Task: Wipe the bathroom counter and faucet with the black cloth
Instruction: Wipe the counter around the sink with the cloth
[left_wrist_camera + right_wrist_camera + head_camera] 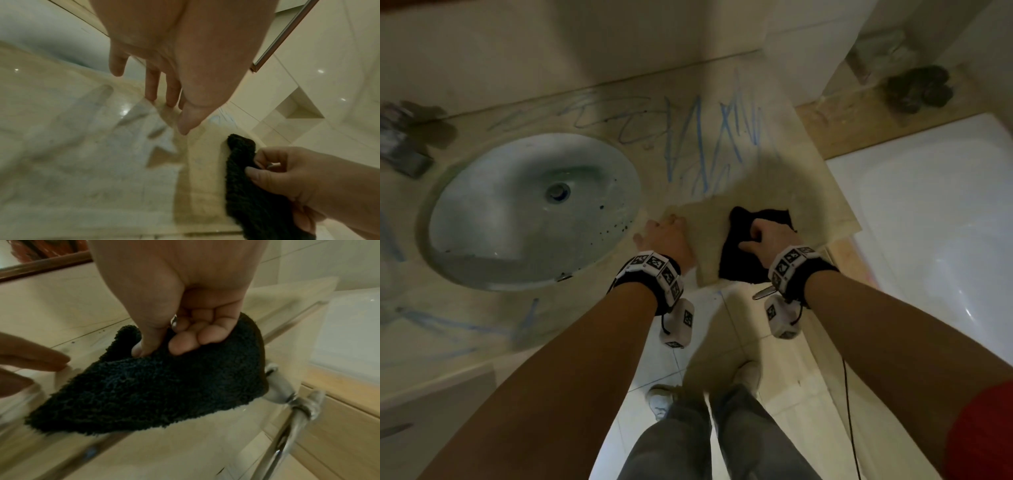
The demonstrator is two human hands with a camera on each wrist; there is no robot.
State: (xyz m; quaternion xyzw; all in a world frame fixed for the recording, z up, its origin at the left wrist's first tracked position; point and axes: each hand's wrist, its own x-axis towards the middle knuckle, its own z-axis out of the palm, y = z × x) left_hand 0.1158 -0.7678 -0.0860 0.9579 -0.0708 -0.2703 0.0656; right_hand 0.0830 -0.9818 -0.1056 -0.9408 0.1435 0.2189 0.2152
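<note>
Beige stone counter (592,113), scrawled all over with blue marker lines (698,137), runs along the wall. Far left, a blurred grey faucet (404,137) sits behind the oval sink (530,212), whose basin is speckled with dark spots. Just right of the sink's rim, the left hand (667,236) lies flat on the counter, fingers (152,84) straight and spread, tips touching the stone and holding nothing. Next along, the black cloth (743,250) lies bunched on a clean patch near the counter's front edge, and the right hand (770,240) grips it from above, thumb and curled fingers (185,342) pinching the fuzzy fabric. Further right, a white bathtub (928,212) stands beside the counter's end.
</note>
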